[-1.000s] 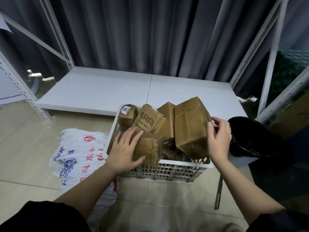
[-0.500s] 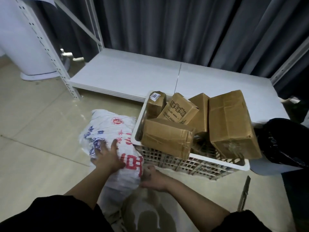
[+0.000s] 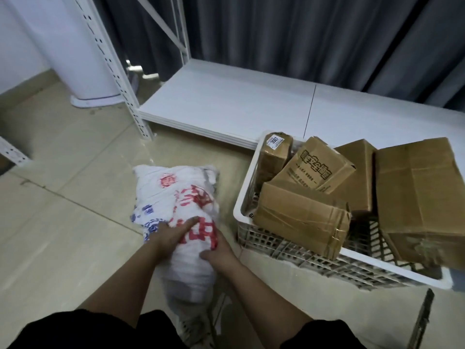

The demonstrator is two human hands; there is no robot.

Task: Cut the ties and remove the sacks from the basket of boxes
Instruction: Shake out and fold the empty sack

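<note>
A white woven sack (image 3: 176,197) with red and blue print lies bunched on the tiled floor, left of a white plastic basket (image 3: 327,265). The basket holds several brown cardboard boxes (image 3: 302,217). My left hand (image 3: 171,235) presses on the sack's near part, fingers gripping the fabric. My right hand (image 3: 219,253) clutches the sack from its right side. A dark knife (image 3: 425,321) lies on the floor at the bottom right, apart from both hands.
A low white shelf board (image 3: 239,109) runs behind the basket, with perforated white rack posts (image 3: 113,71) at the left. Grey curtains (image 3: 302,34) hang behind. A white cylindrical appliance (image 3: 83,59) stands at the far left.
Both hands left the boxes in the basket and moved down left onto the sack. The view swung left, and the hands now bunch the sack between them.
</note>
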